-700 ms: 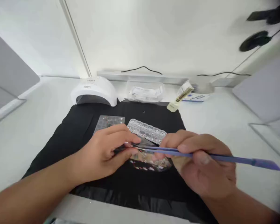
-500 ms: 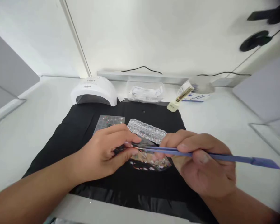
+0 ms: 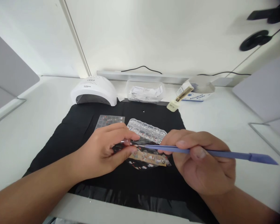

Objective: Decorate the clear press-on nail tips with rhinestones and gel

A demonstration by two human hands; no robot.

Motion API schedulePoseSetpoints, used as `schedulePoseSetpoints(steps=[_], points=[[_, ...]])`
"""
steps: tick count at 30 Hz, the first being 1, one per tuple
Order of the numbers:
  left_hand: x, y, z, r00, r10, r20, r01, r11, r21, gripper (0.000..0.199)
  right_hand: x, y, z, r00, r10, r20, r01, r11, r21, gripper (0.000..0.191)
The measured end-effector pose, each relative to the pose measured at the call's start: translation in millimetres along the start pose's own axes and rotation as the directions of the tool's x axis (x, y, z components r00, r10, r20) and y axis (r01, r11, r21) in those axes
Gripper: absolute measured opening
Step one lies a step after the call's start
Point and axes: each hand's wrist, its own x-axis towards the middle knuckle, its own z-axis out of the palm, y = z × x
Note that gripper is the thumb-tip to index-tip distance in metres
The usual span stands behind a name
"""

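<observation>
My left hand (image 3: 112, 149) is closed in a pinch on a small, glossy pinkish false nail (image 3: 126, 142), partly hidden by the fingers. In my right hand (image 3: 200, 161) lies a pair of purple tweezers (image 3: 172, 148), its thin tip reaching to the left thumb and fingertip. Whether the tip grips a tiny piece is too small to see. Below the tweezers, a tan strip with clear nail tips (image 3: 154, 158) lies over a dark sheet with small red and white decorations (image 3: 142, 165). Behind the hands sits a clear compartment box of rhinestones (image 3: 150, 128).
A clear gridded sheet (image 3: 110, 119) lies beyond my left hand on the black mat (image 3: 130, 186). Along the back stand a white nail lamp (image 3: 94, 90), a clear tray of packets (image 3: 146, 91), a bottle with a gold cap (image 3: 173, 105) and an alcohol pad box (image 3: 198, 97).
The tweezers and my right hand have shifted slightly up and left. My left hand has turned a little, and more of the pinkish false nail shows.
</observation>
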Motion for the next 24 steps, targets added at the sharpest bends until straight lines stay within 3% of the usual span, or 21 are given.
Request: schedulePoseSetpoints(steps=[24], points=[[-1.0, 0.2, 1.4, 1.000, -0.018, -0.015, 0.018, 1.000, 0.017, 0.019, 1.8, 0.6, 1.8, 1.000, -0.019, -0.019, 0.019, 0.999, -0.032, 0.019]])
